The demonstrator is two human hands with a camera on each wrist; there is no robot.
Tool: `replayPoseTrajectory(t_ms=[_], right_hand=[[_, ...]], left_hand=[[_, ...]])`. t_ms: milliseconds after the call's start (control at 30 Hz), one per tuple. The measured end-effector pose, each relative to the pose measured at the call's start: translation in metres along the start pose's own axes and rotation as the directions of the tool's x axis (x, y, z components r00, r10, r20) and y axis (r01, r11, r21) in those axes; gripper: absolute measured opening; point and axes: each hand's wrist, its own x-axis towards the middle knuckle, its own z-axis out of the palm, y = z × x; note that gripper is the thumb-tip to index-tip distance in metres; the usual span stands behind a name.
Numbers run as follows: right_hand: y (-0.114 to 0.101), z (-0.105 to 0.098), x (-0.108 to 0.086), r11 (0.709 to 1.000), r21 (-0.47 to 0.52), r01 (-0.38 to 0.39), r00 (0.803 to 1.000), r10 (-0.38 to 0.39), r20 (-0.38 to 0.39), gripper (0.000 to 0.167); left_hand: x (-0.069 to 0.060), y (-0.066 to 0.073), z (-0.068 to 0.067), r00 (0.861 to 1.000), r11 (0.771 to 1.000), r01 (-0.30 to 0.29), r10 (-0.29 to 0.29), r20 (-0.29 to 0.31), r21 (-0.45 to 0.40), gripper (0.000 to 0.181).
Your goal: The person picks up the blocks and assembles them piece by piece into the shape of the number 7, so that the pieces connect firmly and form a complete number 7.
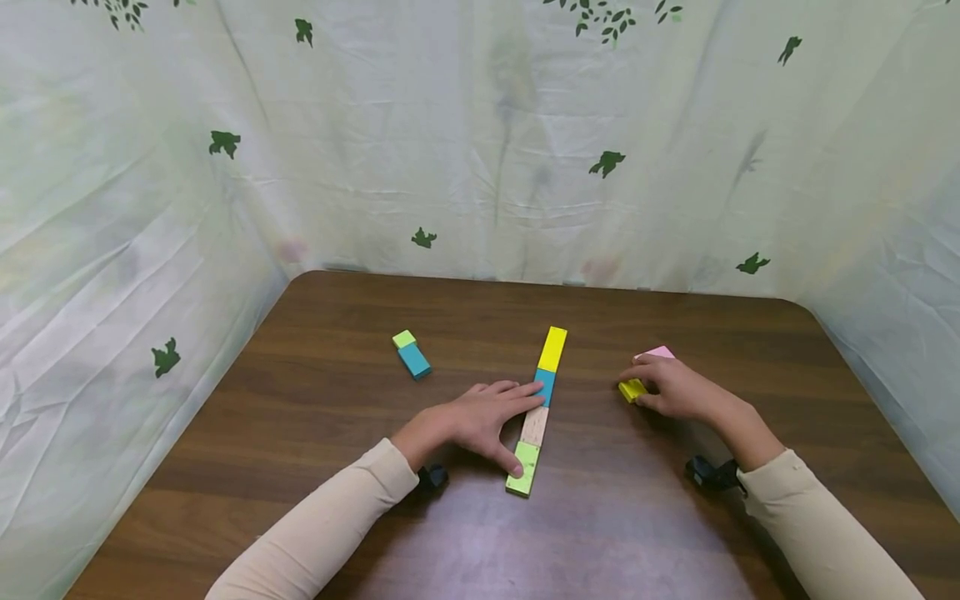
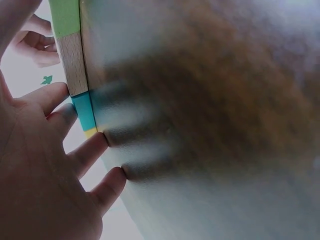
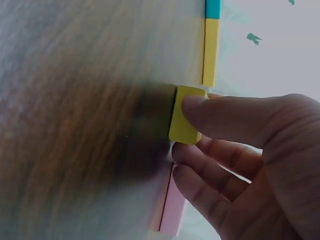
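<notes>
A straight row of flat blocks runs away from me: light green (image 1: 522, 471), plain wood (image 1: 535, 426), blue (image 1: 546, 385) and long yellow (image 1: 552, 348). My left hand (image 1: 486, 417) lies spread at the row's left side, thumb on the green block and fingertips by the blue one. To the right of the row, my right hand (image 1: 678, 390) pinches a small yellow block (image 3: 185, 116) between thumb and fingers, close to the tabletop. Just behind it lies a pink block (image 1: 660, 352), partly covered by the hand; the right wrist view shows this pink block (image 3: 172, 205) below the fingers.
A blue block (image 1: 415, 361) with a small light green block (image 1: 403, 338) at its end lies left of the row. All rest on a brown wooden table (image 1: 315, 467). White curtains (image 1: 450, 150) with green leaf and bird shapes stand around the table's back and sides.
</notes>
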Motion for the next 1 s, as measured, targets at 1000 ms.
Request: replayPoseTrajectory(t_ms=[1000], right_hand=[[0.0,-0.003,0.066,1.0,-0.011,-0.002,1.0,0.001,-0.018,0.034]], left_hand=[[-0.001,0.0,0.001,1.0,1.0,-0.002,0.002,-0.007,0.008,0.104]])
